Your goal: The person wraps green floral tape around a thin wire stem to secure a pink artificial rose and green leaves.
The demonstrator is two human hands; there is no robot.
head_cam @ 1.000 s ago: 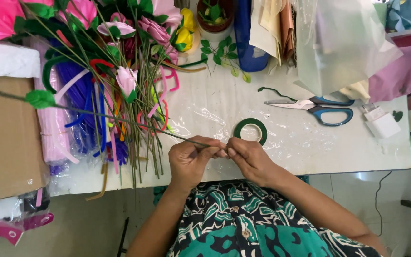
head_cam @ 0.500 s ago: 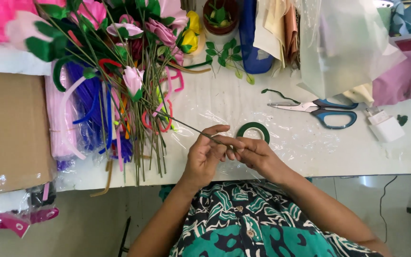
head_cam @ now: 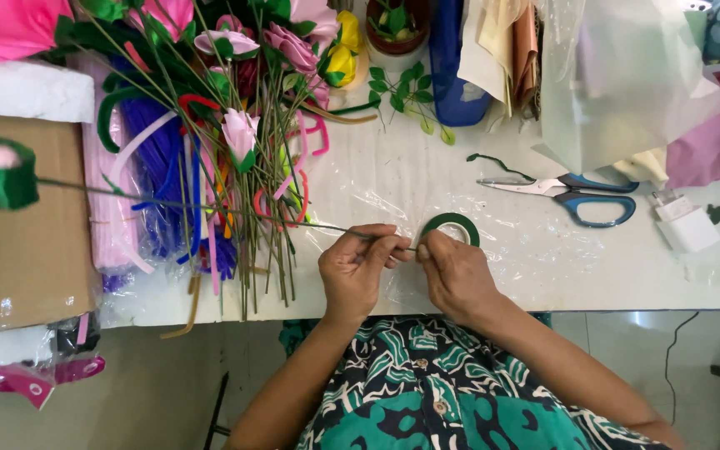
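One cluttered white table (head_cam: 543, 275), plastic-covered

Single head-worn view, 1 camera only, aimed almost straight down from above the wearer's chest. White table (head_cam: 543, 275) as landmark: near edge low in frame, far edge cut off at top, patterned shirt (head_cam: 427, 392) below it. Left hand (head_cam: 358, 271) and right hand (head_cam: 453, 275) close to centre, just above the near edge. Close range, left and right table ends inside frame. No second view for overlap.
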